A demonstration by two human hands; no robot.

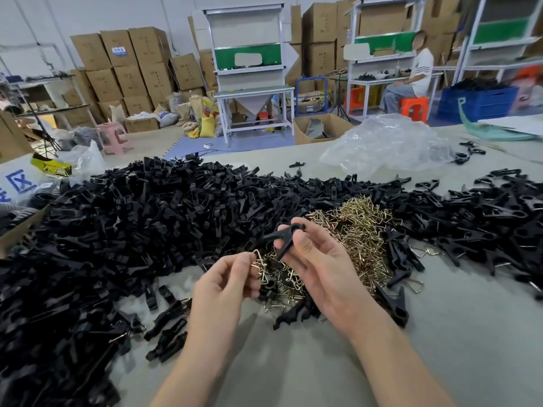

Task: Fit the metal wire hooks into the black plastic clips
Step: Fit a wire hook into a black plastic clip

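**Wire hook (259, 256) in our left hand (226, 279), black plastic clip (284, 237) in our right hand (320, 268)**

Our left thumb and forefinger pinch the brass-coloured hook by one end, and its bent loop points toward the right. Our right hand holds the clip between thumb and curled fingers. The clip is tilted, with its tapered legs aimed down and left toward the hook. Hook and clip are near each other but not joined.

We hold both above the grey table (293, 365), over the near edge of the loose pile of wire hooks (357, 230). A few clips lie scattered on and beside that pile.

To the left, a large heap of black clips (132, 224) spreads from the near edge to the far side of the table. To the right lies a flatter spread of clips (484, 218), several with wire loops sticking out.

Farther back on the table sits a crumpled clear plastic bag (388, 142). Beyond the table we see stacked cardboard boxes (129, 66), white workbenches (252, 92) and a seated person (417, 74).
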